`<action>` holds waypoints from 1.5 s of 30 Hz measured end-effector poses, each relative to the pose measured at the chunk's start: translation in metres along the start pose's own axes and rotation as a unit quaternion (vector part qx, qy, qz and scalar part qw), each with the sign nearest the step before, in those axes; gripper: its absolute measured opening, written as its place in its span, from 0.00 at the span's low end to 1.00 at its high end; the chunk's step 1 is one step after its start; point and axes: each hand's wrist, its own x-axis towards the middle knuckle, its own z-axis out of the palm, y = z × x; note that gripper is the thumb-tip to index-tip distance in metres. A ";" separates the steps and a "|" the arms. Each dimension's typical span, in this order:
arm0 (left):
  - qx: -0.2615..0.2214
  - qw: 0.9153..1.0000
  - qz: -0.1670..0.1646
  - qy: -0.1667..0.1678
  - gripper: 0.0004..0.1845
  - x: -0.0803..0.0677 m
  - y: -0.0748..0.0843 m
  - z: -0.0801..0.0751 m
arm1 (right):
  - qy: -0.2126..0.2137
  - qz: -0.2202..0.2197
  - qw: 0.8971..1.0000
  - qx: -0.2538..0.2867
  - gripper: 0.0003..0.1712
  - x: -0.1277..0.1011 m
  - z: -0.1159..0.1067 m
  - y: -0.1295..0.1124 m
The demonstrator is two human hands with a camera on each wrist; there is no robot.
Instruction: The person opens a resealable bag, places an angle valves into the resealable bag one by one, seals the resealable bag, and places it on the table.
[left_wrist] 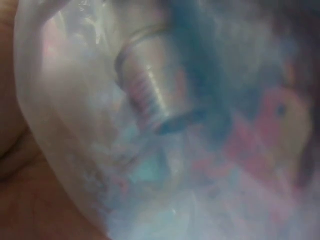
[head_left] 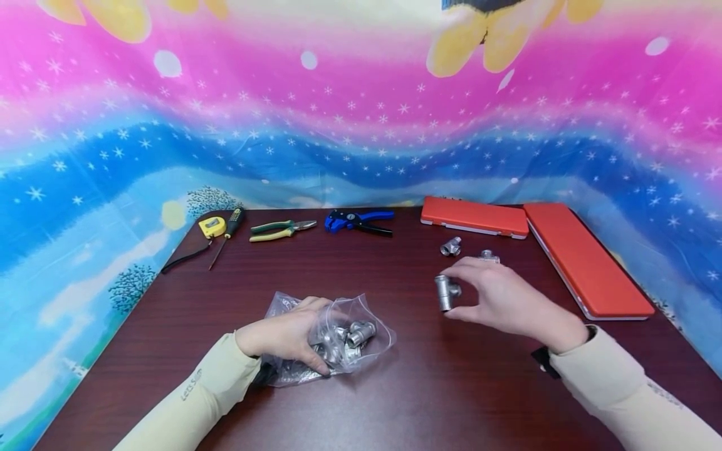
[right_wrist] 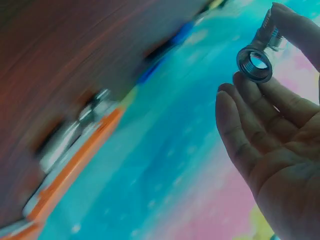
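My right hand [head_left: 496, 297] pinches a silver metal tee pipe fitting [head_left: 444, 293] between thumb and fingertips, above the table. In the right wrist view the threaded opening of this tee fitting [right_wrist: 254, 65] faces the camera. My left hand [head_left: 287, 335] grips a clear plastic bag [head_left: 383, 341], thumb on the near side; some fingers are hidden by the film. Inside the bag lie several metal fittings [head_left: 361, 333]; one threaded fitting [left_wrist: 157, 87] shows blurred through the plastic in the left wrist view. Beyond my right hand, a tee fitting [head_left: 451, 246] and a partly covered fitting [head_left: 489, 255] are on the table.
Two red flat cases [head_left: 474, 216] [head_left: 589, 260] lie at the back right. Along the back stand a blue and black wire stripper [head_left: 359, 221], pliers [head_left: 282, 230], a screwdriver [head_left: 227, 235] and a yellow tape measure [head_left: 212, 227]. A patterned cloth [head_left: 361, 125] hangs behind the dark table [head_left: 406, 401].
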 end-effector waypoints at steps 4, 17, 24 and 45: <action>0.001 1.000 -0.001 0.002 0.50 0.000 0.001 0.000 | -0.003 -0.038 0.999 0.013 0.33 0.014 0.014 -0.031; -0.010 1.000 0.000 0.004 0.50 0.002 0.000 -0.001 | 0.013 -0.121 0.991 -0.062 0.35 0.051 0.066 -0.097; -0.001 1.000 0.004 0.001 0.52 0.002 0.002 -0.002 | 0.026 -0.093 0.995 -0.036 0.29 0.051 0.079 -0.103; 0.003 1.000 0.003 -0.003 0.49 0.002 0.000 0.000 | -0.036 0.399 0.915 -0.054 0.30 0.024 0.030 0.080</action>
